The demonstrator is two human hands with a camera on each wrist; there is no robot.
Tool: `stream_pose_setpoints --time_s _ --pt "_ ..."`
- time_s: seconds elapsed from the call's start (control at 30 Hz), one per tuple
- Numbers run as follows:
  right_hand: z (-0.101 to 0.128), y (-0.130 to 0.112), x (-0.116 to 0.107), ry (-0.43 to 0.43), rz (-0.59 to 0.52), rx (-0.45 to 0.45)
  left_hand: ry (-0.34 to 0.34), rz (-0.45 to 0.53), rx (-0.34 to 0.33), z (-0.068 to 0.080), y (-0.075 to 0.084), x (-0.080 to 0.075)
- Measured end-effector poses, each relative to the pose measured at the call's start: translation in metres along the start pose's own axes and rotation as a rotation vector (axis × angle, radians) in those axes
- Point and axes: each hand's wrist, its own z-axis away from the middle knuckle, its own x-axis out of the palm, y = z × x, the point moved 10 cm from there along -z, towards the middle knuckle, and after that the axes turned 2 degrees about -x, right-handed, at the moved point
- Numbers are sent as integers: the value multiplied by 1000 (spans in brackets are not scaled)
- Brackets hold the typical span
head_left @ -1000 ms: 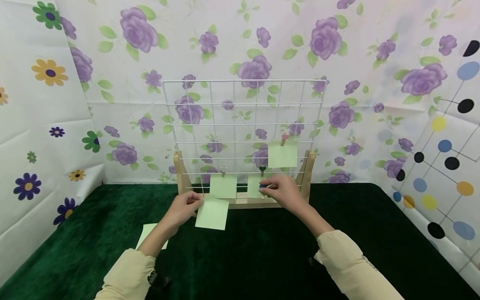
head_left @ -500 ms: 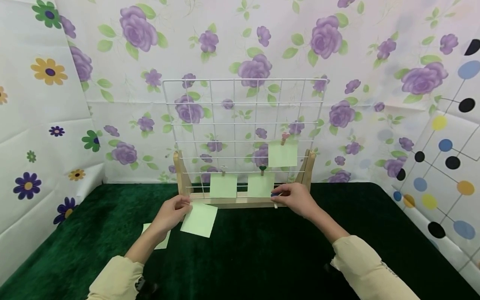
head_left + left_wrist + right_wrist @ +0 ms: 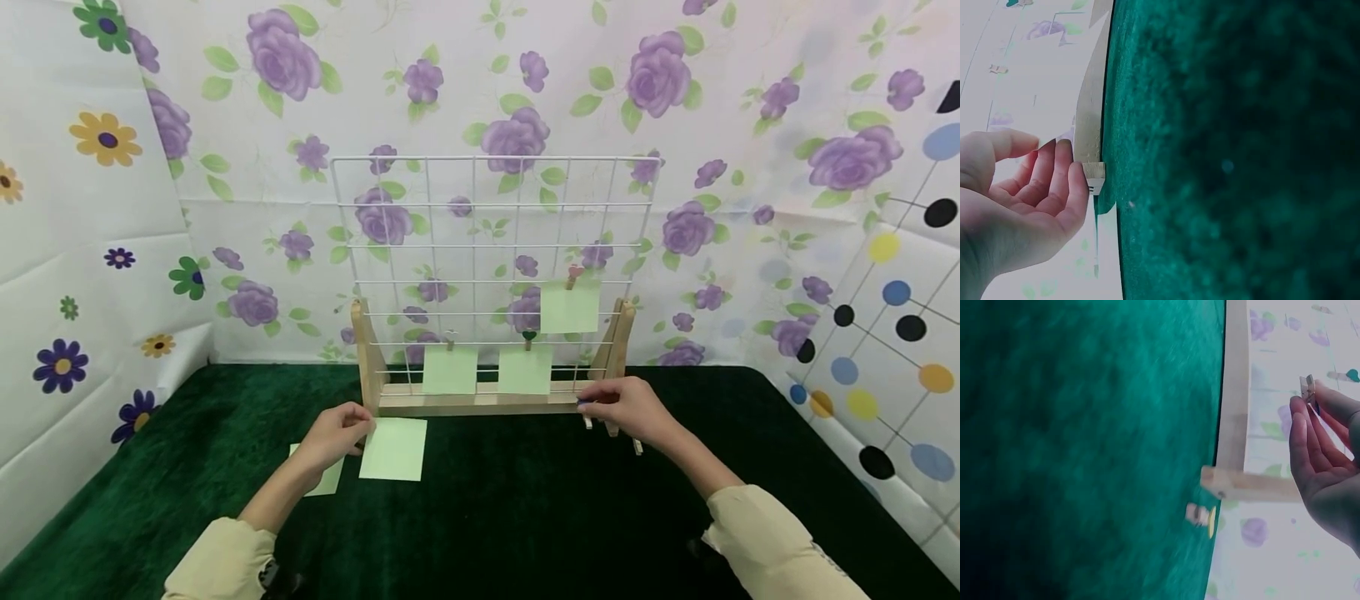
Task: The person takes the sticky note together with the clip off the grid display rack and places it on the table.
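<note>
Both hands are dropping away from the wire grid: my left hand is pinching the green note, my right hand clamping a small clothespin, so I'm keeping both pinches firm.

A: Where's the wire grid?
B: Upright in its wooden stand at the back of the surface, 3 notes clipped on it.
A: In front?
B: 2 notes lie front-left; clothespins lie front-right.
</note>
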Motion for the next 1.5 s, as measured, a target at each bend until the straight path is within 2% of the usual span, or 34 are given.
stream_pose_setpoints --time_s 0.2,0.33,0.63,0.83,1.1,1.5 --pt "10 16 -5 -30 -13 -1 -4 -10 6 1 -2 -3" --pt "16 26 -12 -20 1 13 1 -15 2 1 -6 -7" --pt "29 57 -20 -21 -21 139 -14 -68 -23 3 -11 -11" --pt "35 76 -26 -26 -28 195 -24 -114 -9 3 -10 -10" --pt "42 85 -30 -40 -21 198 -31 -132 -22 4 -12 -10" --pt "47 95 -33 -52 -9 217 -13 -209 -34 0 -16 -13"
